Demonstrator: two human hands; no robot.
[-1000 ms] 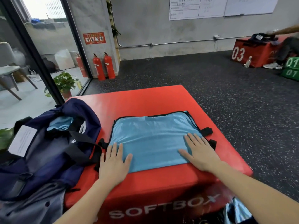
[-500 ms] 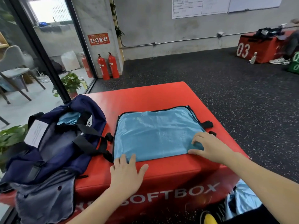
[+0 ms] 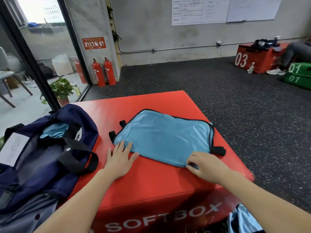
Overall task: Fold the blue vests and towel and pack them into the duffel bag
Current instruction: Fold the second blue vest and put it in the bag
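- Head view: a folded blue vest (image 3: 165,140) lies flat on top of a red soft box (image 3: 151,187), turned at an angle to the box's edges.
- The vest has dark piping along its edge and black straps (image 3: 218,150) sticking out at its left and right sides.
- The left hand (image 3: 120,158) lies flat, fingers straight and spread; its fingertips rest on the vest's near left corner while the palm is on the red surface.
- The right hand (image 3: 206,166) is at the vest's near right corner, fingers curled and pinching the fabric edge there.
- A navy duffel bag (image 3: 43,158) sits at the left of the box, partly overhanging its left edge, just beside the vest but not touching it.
- The bag is open at the top, and light blue cloth (image 3: 53,132) shows inside it.
- Black handles (image 3: 79,152) loop across the bag's opening, and a white tag (image 3: 14,149) lies on its left side.
- More shiny light blue fabric (image 3: 242,219) shows low down at the right of the box, below its front face; whether it is a vest or the towel cannot be told.
- White letters on the box's front read "SOFT BOX".
- Beyond the box, on the dark speckled floor (image 3: 218,101), two red fire extinguishers (image 3: 104,72) stand against the wall.
- A potted plant (image 3: 62,90) stands behind the glass at the left.
- Far right, a red box marked "03" (image 3: 252,58) and green boxes marked "01" (image 3: 297,74) stand near the wall.
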